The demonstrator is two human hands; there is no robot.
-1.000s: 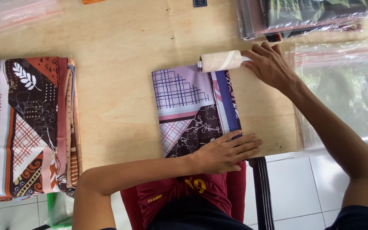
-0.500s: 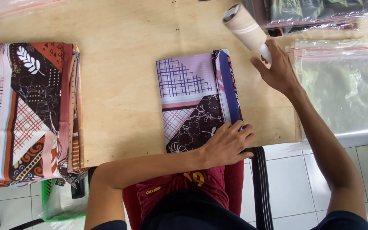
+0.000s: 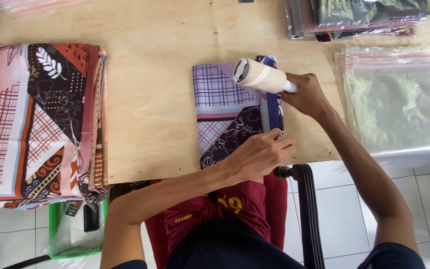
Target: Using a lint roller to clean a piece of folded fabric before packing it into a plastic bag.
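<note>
Folded patterned cloth [image 3: 230, 112], purple grid above and dark floral below with a blue edge strip on its right side, lying flat near the front edge of the plywood table [image 3: 160, 74]. Lint roller [image 3: 260, 75] hovering tilted over the cloth's upper right corner, pale cylinder end facing the camera; contact with the fabric not determinable. Right hand [image 3: 308, 94] closing fully around the roller's white handle, fingers curled tight, positioned just right of the blue strip. Left hand [image 3: 260, 154] pressing down on the cloth's lower right corner, palm down, fingers loosely spread and slightly bent, gripping nothing. Stack of folded cloths [image 3: 36, 119] in pink, orange and brown prints sitting well apart at the table's left, overhanging the front edge. Pile of clear zip bags [image 3: 399, 94] lying at the right, just beyond the right forearm. Bagged dark cloths [image 3: 354, 15] stacking at the top right corner. Green basket [image 3: 70, 234] showing on the tiled floor below the left stack. Red shorts and black chair frame [image 3: 307, 209] showing beneath the table edge.
</note>
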